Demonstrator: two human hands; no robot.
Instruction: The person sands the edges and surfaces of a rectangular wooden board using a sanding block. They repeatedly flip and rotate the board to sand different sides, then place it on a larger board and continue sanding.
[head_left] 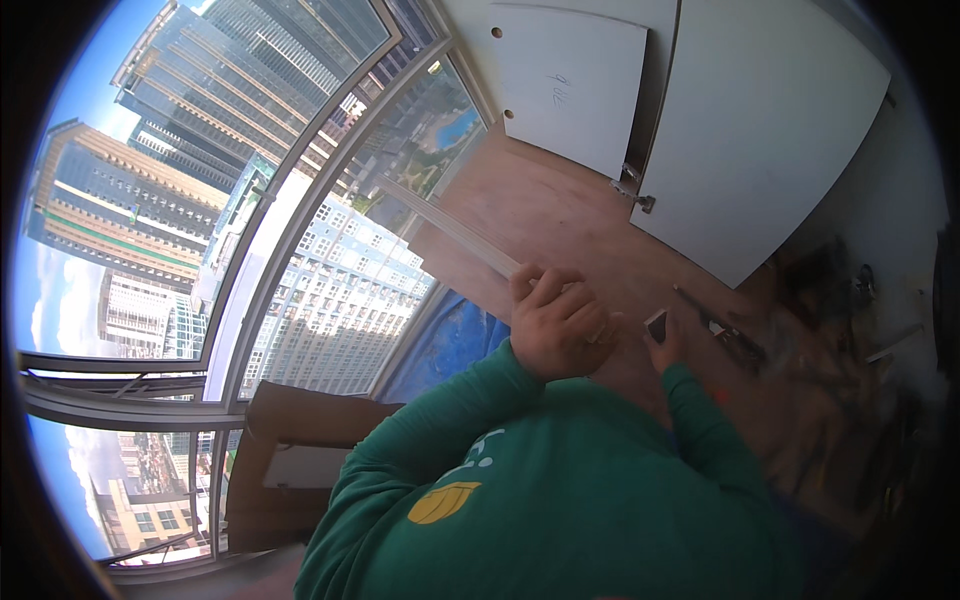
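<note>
In front of my chest, my left hand point(562, 325) is closed around the near end of a long, thin, pale strip point(450, 228). The strip slants away from me to the far left, towards the window. My right hand point(668, 347), lower and to the right, grips a small block with a dark face and a light edge point(657, 325). Its exact kind is unclear. The two hands are a short way apart, and the fingers of the left hide the end of the strip.
White panels point(575, 85), one a door point(760, 120) with a metal hinge point(640, 200), stand beyond the brownish floor point(560, 215). Tools point(735, 340) lie dimly at right. A blue sheet point(440, 345) and a brown board point(300, 430) are by the tall windows point(290, 225) at left.
</note>
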